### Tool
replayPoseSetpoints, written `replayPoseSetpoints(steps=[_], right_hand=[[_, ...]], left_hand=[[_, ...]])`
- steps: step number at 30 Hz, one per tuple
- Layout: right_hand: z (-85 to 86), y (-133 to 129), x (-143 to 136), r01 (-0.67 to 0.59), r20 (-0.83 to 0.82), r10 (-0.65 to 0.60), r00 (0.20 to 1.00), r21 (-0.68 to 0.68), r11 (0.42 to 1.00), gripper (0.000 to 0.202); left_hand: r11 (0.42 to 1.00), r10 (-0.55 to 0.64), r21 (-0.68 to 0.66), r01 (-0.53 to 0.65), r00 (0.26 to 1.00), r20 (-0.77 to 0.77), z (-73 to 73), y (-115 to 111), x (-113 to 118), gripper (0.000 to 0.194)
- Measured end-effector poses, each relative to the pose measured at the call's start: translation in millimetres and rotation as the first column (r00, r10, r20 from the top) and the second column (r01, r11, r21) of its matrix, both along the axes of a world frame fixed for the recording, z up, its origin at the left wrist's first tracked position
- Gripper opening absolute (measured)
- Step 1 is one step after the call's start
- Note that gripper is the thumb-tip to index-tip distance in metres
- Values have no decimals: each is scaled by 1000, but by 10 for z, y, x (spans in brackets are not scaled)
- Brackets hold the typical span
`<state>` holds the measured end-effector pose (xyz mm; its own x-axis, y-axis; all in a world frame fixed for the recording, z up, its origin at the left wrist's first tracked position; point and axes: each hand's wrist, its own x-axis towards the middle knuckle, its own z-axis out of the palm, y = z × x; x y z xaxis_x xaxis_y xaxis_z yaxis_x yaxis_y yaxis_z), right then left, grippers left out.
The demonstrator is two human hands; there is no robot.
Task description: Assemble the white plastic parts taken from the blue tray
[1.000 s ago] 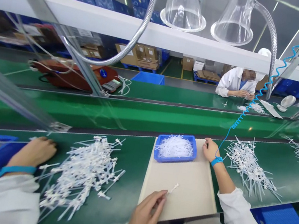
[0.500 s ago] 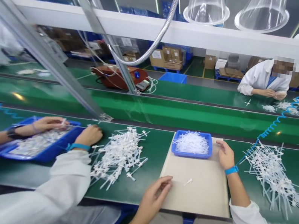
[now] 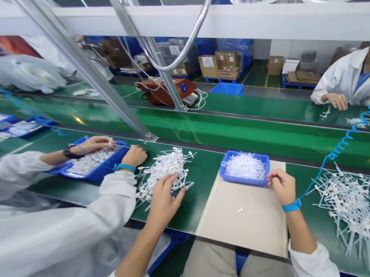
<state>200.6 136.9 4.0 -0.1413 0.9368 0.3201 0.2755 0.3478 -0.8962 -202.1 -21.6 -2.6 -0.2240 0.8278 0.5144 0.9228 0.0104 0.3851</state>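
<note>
My left hand (image 3: 165, 197) reaches over the near edge of a pile of white plastic pieces (image 3: 165, 170), its fingers apart and nothing seen held. At the right rim of a small blue tray (image 3: 243, 181), my right hand (image 3: 282, 185) has thumb and fingertips pressed together; whatever they grip is too small to make out. Thin white strips (image 3: 245, 165) fill that tray. On the beige board (image 3: 244, 229) below it lies one small white piece (image 3: 239, 211). A blue band circles my right wrist.
Beside me on the left, a person's hands (image 3: 97, 143) work over a blue bin (image 3: 109, 166). Another white pile (image 3: 354, 209) lies to the right, near a coiled blue cord (image 3: 343, 145). A person sits across the green bench (image 3: 203, 134).
My left hand has moved left from the board to the white pile. My right hand's fingers have drawn together at the tray's rim. The camera view has shifted and tilted.
</note>
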Motion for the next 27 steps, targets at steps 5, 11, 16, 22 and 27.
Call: replayPoseSetpoints(steps=[5,11,16,22,27], right_hand=[[-104,224,263,254,106,-258,960,47,966,33],[-327,346,387,131,437,-119,891,3,991,70],[-376,310,395,-38,664,70,745,-62,997,74],[-276,348,477,-30,674,78,735,-83,996,18],[-223,318,459,-41,662,90,744,-89,995,12]], left_hand=[[984,-174,-10,176,978,112,-41,-126,462,34],[990,69,119,-76,996,65,83,-158,323,49],[974,201,71,-214,968,152,148,-161,16,89],[996,-24,86,16,995,93,130,-389,365,45],[988,-145,-21,152,969,199,74,-411,579,36]])
